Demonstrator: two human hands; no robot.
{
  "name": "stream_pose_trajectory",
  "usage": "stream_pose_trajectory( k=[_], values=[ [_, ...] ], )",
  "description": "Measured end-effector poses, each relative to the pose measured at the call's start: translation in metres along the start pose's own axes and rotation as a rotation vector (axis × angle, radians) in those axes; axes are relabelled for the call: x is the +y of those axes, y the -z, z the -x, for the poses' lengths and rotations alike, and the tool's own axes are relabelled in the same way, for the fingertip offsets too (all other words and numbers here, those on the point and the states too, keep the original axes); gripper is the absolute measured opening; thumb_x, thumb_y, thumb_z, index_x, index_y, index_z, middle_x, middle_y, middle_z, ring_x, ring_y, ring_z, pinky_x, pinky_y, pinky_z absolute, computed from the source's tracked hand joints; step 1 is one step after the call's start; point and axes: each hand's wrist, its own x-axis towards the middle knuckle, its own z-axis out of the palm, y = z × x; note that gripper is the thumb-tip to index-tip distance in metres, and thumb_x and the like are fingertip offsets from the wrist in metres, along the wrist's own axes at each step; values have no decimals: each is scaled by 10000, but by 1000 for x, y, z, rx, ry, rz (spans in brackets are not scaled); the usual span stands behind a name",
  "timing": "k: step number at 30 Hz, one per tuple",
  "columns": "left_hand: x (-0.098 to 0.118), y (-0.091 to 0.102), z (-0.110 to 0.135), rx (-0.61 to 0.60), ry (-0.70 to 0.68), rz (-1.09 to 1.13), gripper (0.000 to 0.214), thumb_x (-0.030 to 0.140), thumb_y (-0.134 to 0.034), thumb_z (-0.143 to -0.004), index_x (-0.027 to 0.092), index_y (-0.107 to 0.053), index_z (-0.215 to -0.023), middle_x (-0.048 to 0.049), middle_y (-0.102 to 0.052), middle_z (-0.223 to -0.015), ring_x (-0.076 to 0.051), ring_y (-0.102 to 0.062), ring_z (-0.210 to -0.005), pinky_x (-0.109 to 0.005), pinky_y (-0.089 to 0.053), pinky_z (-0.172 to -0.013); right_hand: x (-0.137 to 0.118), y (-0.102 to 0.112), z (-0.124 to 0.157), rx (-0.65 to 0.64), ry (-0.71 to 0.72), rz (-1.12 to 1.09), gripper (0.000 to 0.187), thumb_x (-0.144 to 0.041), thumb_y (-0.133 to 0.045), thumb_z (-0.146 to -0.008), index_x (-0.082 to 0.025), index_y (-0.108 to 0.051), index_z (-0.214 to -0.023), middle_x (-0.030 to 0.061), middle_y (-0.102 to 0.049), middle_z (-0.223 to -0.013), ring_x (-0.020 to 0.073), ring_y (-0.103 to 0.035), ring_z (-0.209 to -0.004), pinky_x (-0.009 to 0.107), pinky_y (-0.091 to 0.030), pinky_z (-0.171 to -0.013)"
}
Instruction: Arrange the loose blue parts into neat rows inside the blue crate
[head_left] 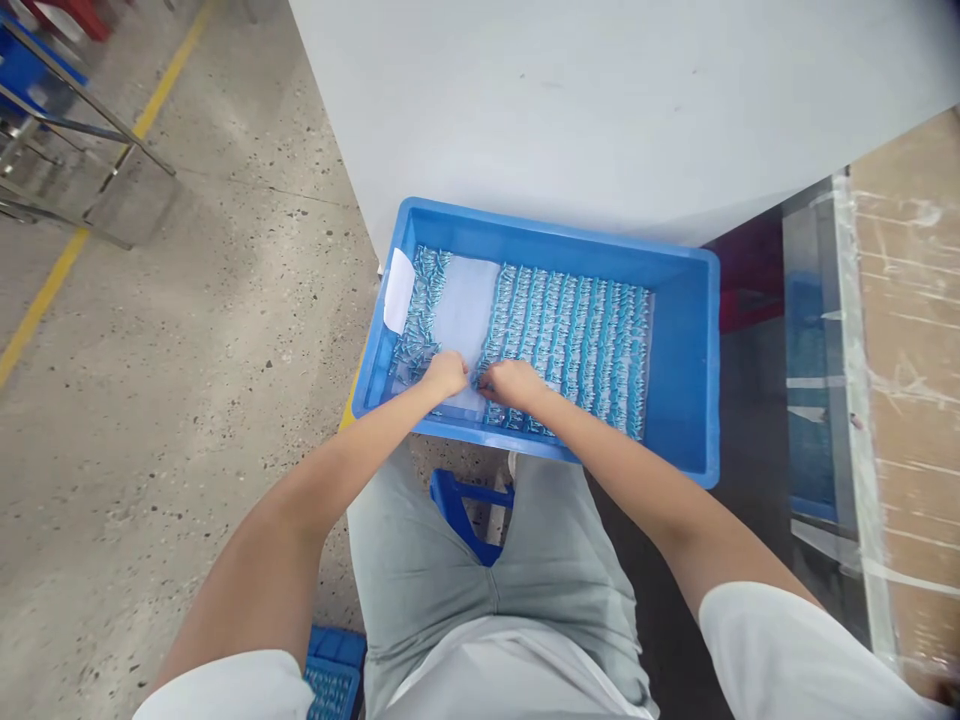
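Note:
A blue plastic crate (pixel 682 360) stands in front of me, longer side across. Inside it, many small blue-and-silver parts (pixel 577 340) lie in neat rows over its middle and right. More of these parts (pixel 420 310) sit in a looser band along the left. Between the two groups shows a strip of pale sheet (pixel 466 300). My left hand (pixel 448 374) is closed low on that strip, its fingertips hidden. Just to the right, my right hand (pixel 511 384) has its fingers bent together at the edge of the rows. What either hand pinches is too small to make out.
A white panel (pixel 600 110) rises behind the crate. Taped cardboard (pixel 911 400) stands at the right. Below me are a blue stool (pixel 461 510) and another blue crate (pixel 335 645) with similar parts. A metal-framed chair (pixel 67 125) stands far left beside a yellow floor line (pixel 45 300).

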Motion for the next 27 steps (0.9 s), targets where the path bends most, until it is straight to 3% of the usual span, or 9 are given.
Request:
stream_pose_trajectory(
  k=[8,21,24,27],
  values=[
    [0,-22,-11,-62,-3,8,312,38,-628,-776,123,-787,-1031,-116,-775,-1048,-211,-715,-1026,-238,-521,-928,3,-2,0,-2,4,-16,324,-423,-588,-1062,-133,-630,-1202,92,-587,-1161,195,-583,-1061,394,-542,-969],
    [6,-22,-10,-85,4,18,296,24,-615,-791,120,-783,-1014,-101,-778,-1008,-199,-712,-1022,-222,-514,-915,4,-1,7,40,15,-58,303,-406,-594,-1060,-130,-636,-1175,85,-593,-1138,190,-586,-1046,390,-542,-963],
    [6,-3,9,-41,10,146,289,38,-623,-794,119,-777,-1025,-108,-775,-1041,-200,-706,-1042,-242,-520,-953,6,6,10,96,8,-81,308,-406,-576,-1068,-138,-632,-1208,86,-591,-1156,193,-582,-1059,391,-536,-969],
    [1,32,72,125,-119,520,270,179,-642,-826,152,-770,-1062,-91,-775,-1030,-182,-714,-963,-278,-558,-935,4,18,4,183,4,-93,336,-396,-517,-1093,-149,-596,-1307,93,-573,-1208,203,-570,-1097,395,-526,-976]
  ],
)
